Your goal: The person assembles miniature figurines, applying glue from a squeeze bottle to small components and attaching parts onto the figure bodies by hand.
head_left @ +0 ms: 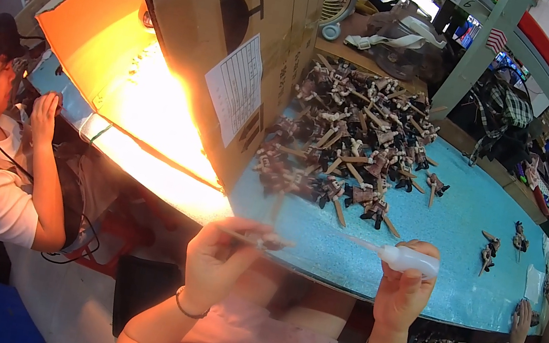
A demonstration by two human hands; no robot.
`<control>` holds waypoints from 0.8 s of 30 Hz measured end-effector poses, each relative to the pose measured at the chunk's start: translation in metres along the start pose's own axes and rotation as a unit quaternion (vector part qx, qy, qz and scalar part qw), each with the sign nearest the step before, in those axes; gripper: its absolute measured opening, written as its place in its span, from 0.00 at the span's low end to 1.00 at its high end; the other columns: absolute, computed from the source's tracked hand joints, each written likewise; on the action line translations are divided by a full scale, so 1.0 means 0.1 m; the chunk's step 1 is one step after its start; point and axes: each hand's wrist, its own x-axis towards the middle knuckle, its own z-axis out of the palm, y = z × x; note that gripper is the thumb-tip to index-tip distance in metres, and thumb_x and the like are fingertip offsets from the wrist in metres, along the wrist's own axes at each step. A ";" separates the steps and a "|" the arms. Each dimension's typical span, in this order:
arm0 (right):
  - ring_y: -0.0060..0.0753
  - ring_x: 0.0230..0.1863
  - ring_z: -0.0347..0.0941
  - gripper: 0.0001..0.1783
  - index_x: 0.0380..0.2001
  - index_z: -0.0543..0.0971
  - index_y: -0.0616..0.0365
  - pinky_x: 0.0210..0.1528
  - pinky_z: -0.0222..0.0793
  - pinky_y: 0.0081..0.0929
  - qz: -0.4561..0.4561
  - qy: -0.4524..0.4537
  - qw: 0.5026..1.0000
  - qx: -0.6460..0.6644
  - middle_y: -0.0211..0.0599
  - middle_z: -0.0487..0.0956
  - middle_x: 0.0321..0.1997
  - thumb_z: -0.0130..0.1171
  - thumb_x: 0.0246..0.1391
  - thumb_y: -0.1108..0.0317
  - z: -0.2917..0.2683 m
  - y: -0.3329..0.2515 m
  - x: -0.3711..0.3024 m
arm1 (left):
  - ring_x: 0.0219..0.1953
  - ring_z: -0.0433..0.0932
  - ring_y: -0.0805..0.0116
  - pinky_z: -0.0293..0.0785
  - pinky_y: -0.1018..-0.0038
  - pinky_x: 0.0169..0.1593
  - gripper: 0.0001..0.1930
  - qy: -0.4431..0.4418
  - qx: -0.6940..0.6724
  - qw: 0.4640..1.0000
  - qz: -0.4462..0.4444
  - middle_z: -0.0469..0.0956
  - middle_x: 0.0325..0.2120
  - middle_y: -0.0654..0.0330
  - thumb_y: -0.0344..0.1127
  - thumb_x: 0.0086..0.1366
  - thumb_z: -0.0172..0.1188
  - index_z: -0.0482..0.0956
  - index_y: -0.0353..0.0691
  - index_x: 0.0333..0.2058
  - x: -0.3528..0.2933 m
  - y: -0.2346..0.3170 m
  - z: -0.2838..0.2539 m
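Note:
My left hand [219,259] pinches a thin wooden stick with a small brown figure part [261,240] at its tip, held just over the near edge of the blue table [461,278]. In my right hand [405,286] is a small clear squeeze bottle [406,259]; its long fine nozzle points left toward the stick's tip. A large heap of small brown and white figures on wooden sticks [353,141] lies on the table beyond my hands.
A big open cardboard box [239,40], lit orange inside by a lamp, stands on its side at the left. Three loose figures [500,248] lie at the right. One person sits at left [6,153]; another person's hands [527,319] rest at lower right. A fan and bags sit behind.

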 end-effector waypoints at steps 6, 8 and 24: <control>0.20 0.22 0.58 0.29 0.35 0.67 0.58 0.26 0.56 0.18 -0.072 -0.004 0.994 -0.078 0.28 0.63 0.22 0.61 0.43 0.44 0.18 -0.12 0.00 | 0.43 0.75 0.64 0.70 0.68 0.51 0.12 0.010 0.074 0.997 -0.008 0.75 0.38 0.50 0.17 0.54 0.55 0.68 0.29 0.38 -0.06 0.13 0.04; 0.21 0.21 0.57 0.30 0.33 0.66 0.57 0.24 0.52 0.19 -0.173 -0.015 0.974 -0.143 0.28 0.62 0.21 0.58 0.44 0.40 0.21 -0.15 -0.02 | 0.43 0.75 0.63 0.71 0.68 0.48 0.14 0.031 0.067 0.995 0.074 0.76 0.37 0.51 0.18 0.50 0.60 0.69 0.32 0.36 -0.07 0.13 0.09; 0.22 0.18 0.57 0.31 0.27 0.67 0.53 0.22 0.47 0.24 -0.364 -0.108 0.890 -0.251 0.24 0.64 0.18 0.61 0.37 0.37 0.21 -0.44 -0.22 | 0.41 0.73 0.58 0.74 0.71 0.39 0.19 -0.028 0.401 0.843 0.357 0.76 0.39 0.55 0.25 0.43 0.68 0.67 0.39 0.32 0.02 0.13 0.00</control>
